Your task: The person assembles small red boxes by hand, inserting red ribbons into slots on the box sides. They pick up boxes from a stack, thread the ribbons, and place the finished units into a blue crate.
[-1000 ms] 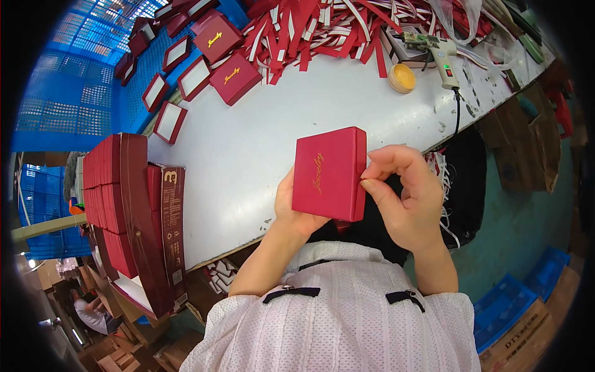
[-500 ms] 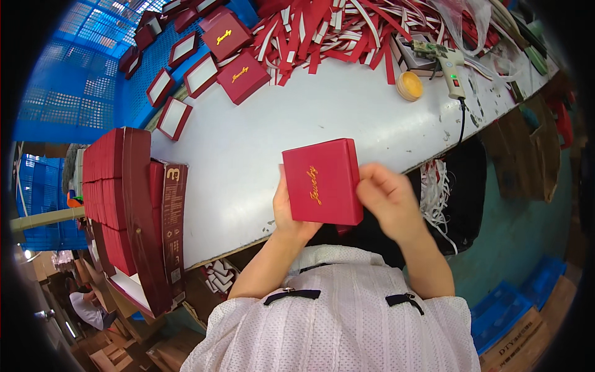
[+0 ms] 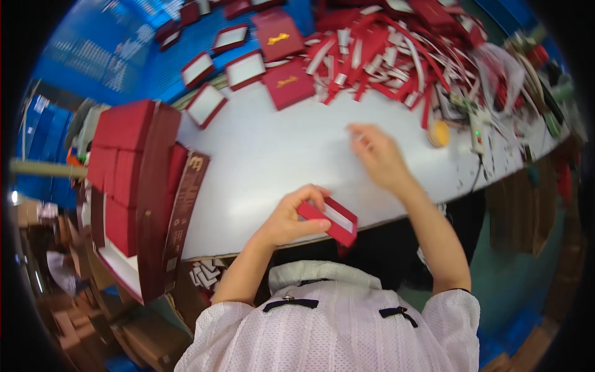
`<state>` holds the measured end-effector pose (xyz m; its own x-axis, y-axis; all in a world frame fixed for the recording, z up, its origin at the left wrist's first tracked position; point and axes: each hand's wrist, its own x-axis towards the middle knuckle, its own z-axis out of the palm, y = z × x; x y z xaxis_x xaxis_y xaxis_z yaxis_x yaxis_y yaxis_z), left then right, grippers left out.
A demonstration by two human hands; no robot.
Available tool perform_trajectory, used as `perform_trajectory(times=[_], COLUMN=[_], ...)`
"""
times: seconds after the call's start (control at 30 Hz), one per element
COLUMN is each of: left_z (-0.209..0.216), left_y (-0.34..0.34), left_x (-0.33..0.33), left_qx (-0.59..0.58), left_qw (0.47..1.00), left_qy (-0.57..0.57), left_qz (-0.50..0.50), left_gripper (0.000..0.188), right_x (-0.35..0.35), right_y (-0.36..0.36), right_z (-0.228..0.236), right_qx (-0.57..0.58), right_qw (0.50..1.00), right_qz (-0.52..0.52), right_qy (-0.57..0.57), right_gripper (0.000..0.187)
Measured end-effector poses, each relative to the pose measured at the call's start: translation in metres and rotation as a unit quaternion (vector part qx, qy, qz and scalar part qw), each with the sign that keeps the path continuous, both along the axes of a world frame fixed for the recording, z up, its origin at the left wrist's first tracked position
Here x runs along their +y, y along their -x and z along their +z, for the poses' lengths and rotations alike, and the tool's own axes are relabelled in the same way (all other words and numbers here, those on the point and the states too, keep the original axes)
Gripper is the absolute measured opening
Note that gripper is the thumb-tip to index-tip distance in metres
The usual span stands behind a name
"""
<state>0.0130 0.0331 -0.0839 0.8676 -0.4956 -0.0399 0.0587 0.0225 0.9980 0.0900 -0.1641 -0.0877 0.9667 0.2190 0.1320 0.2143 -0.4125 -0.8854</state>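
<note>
A red gift box (image 3: 344,234) is gripped in my left hand (image 3: 291,217) over the table's near edge. My thumb lies along one side and the fingers hook over the other. The box is tilted, and a narrow pale strip shows between its red edges; its gold-lettered face is turned out of sight. Forward and to the right, my right hand (image 3: 379,155) is above the white table (image 3: 248,167), away from the box. Its fingers are partly bent and apart, slightly blurred, with nothing visible in them.
Red-and-white strips (image 3: 378,56) are heaped at the back. Red lids (image 3: 288,84) and pale-lined trays (image 3: 206,105) lie at the back left, some on a blue crate. A carton (image 3: 158,204) of stacked red boxes stands left. A yellow round tub (image 3: 439,133) and a glue gun (image 3: 476,133) lie right.
My right hand has left the box's side and moved forward over the table. The left hand has tipped the box, hiding its lettered face. The view has shifted.
</note>
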Motion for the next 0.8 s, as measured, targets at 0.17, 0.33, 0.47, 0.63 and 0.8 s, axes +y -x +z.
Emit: perform_trajectory(times=[0.17,0.33,0.47,0.63,0.8], left_z=[0.026,0.122,0.162,0.122,0.107], left_y=[0.043,0.087,0.112,0.086,0.069], left_x=[0.039,0.145,0.27,0.342,0.332], left_qx=[0.004,-0.266,-0.28,-0.03,0.018], left_qw=[0.998,0.891,0.674,0.734,0.824], left_qy=[0.058,0.097,-0.002,-0.168,-0.121], left_qz=[0.001,0.354,0.684,0.657,0.553], left_gripper=[0.006,0.012,0.012,0.018,0.018], right_x=[-0.022,-0.041,-0.011,0.006,0.017], right_y=[-0.088,-0.108,-0.071,-0.022,0.037], right_z=[-0.037,-0.054,-0.018,0.033,0.099], right_qx=[-0.142,-0.189,-0.226,-0.242,-0.291], right_qw=[0.943,0.956,0.955,0.955,0.94], right_qz=[0.003,-0.025,-0.023,0.101,0.146], right_qy=[0.3,0.224,0.192,0.142,0.099], right_gripper=[0.048,0.031,0.015,0.012,0.016])
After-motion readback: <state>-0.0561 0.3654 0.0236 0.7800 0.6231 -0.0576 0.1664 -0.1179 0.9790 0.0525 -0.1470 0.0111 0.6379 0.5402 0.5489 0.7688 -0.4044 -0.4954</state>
